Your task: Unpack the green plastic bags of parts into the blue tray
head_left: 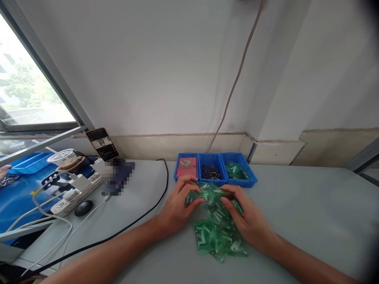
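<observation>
1. Green translucent packets (219,236) heap on the desk (284,221) at six o'clock, showing small pale pieces inside.
2. Left fingers (202,194) and right fingers (222,194) pinch one crinkled packet.

Green bags (218,236) | translucent, small parts (202,237) inside | heaped on table (299,209)

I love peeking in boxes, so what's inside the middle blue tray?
The middle blue tray holds a heap of small, dark, shiny pieces. The top ones cover whatever lies underneath, so the lower pieces and the bottom below them can't be seen.
</observation>
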A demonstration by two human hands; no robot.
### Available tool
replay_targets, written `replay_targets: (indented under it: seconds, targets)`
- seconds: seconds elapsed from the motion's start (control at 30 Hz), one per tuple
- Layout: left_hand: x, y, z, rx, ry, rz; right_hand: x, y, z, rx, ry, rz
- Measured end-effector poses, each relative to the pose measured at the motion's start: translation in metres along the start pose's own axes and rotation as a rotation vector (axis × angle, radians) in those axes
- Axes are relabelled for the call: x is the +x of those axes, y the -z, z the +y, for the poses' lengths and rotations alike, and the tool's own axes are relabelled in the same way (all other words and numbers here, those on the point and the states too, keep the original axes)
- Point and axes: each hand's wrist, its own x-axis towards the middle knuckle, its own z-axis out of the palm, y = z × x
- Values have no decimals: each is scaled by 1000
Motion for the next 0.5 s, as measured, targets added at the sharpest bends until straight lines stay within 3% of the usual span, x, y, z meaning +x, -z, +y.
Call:
replay_targets:
  seconds: [0.07, 0.23, 0.4, 0.5]
  targets:
    - [0, -1, 0, -5, -12, -8, -2, 0, -3, -26, 25, 6]
    - [-1, -3, 0, 4, -9, -46, -2, -2, -1, 99, 117, 363]
    - [-3, -4, -3, 5, -72, -69, 0, 1, -4, -101, 123, 162]
    - [-4, -3, -4, -3, -62, -117, 2, 4, -7, -194, 194, 157]
